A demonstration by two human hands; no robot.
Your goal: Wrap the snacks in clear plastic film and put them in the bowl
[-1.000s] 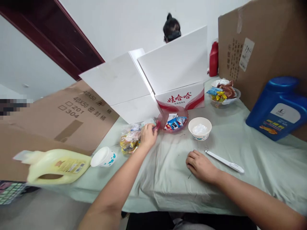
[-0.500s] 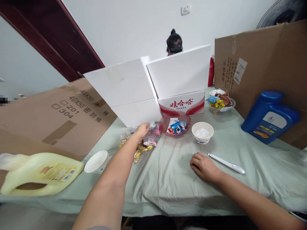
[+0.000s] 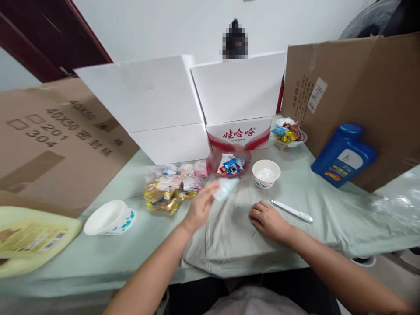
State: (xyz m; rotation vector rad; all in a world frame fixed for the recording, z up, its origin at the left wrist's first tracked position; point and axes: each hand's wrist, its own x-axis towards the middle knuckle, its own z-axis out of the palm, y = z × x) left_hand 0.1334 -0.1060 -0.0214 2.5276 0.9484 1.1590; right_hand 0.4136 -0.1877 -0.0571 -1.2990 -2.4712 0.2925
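Observation:
My left hand [image 3: 199, 207] is raised a little above the pale green tablecloth [image 3: 229, 236] and pinches a small pale wrapped packet [image 3: 225, 189], blurred by motion. It sits just right of a clear bag of wrapped snacks [image 3: 170, 187]. My right hand [image 3: 267, 220] rests on the cloth with its fingers curled under, holding nothing that I can see. A white slim tool [image 3: 291, 210] lies just beyond it. A pink bowl of small packets [image 3: 229, 162] and a white bowl [image 3: 266, 173] with something white inside stand behind.
A white bowl with blue print [image 3: 110, 216] and a yellow jug [image 3: 29, 238] lie at left. A blue jug [image 3: 343, 154] stands at right by a cardboard sheet [image 3: 354, 83]. White boxes [image 3: 183, 105] wall the back, with another person's head [image 3: 234, 41] behind them. A glass dish of snacks [image 3: 288, 132] sits far right.
My left hand has drawn back from the snack bag toward me with a small pale packet in its fingers. The view has swung left and down. My right hand stays put.

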